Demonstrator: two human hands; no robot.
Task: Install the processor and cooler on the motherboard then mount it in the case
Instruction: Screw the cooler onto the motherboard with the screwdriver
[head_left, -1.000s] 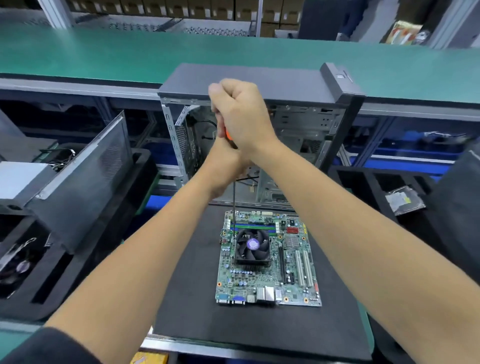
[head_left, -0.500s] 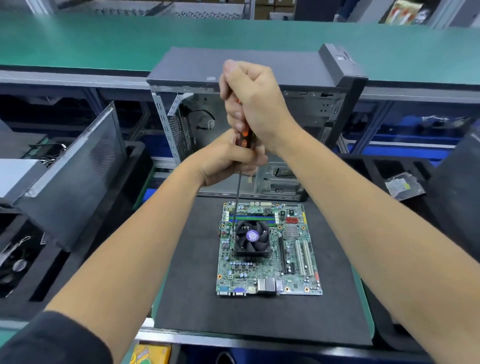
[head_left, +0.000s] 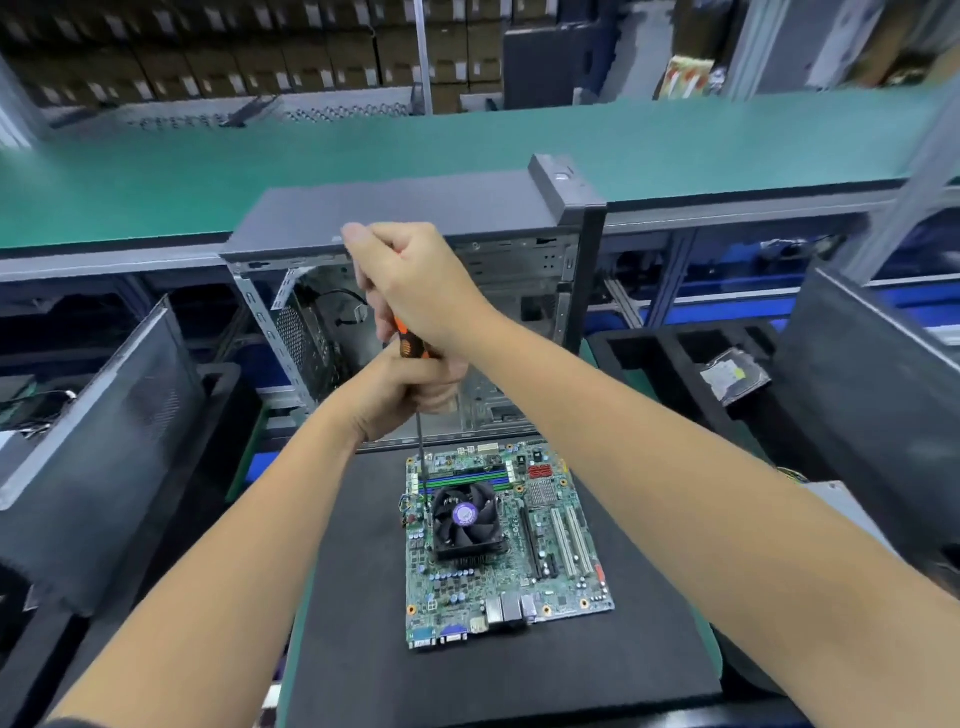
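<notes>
One green worktop (head_left: 156, 176) spans the far side. One open case (head_left: 415, 218) stands upright behind a single black mat (head_left: 353, 597), with its open side facing the viewer. Two dark panels lean at the flanks, one at the left (head_left: 104, 441) and one at the right (head_left: 857, 389). One drive (head_left: 735, 376) lies in a black tray at the right.

One motherboard (head_left: 561, 566) lies flat on the mat, just in front of the case. One cooler (head_left: 467, 519), with its fan facing up, sits on the board left of centre.

One screwdriver (head_left: 410, 343) with an orange and black handle stands nearly upright. Its shaft runs down to the far left corner of the cooler; the tip itself is too small to make out.

Both forearms reach forward and converge above the board. The right hand (head_left: 415, 286) is uppermost, fist closed around the top of the handle, knuckles up. The left hand (head_left: 410, 395) sits directly below and touching it, fingers wrapped around the lower handle where the shaft begins.
</notes>
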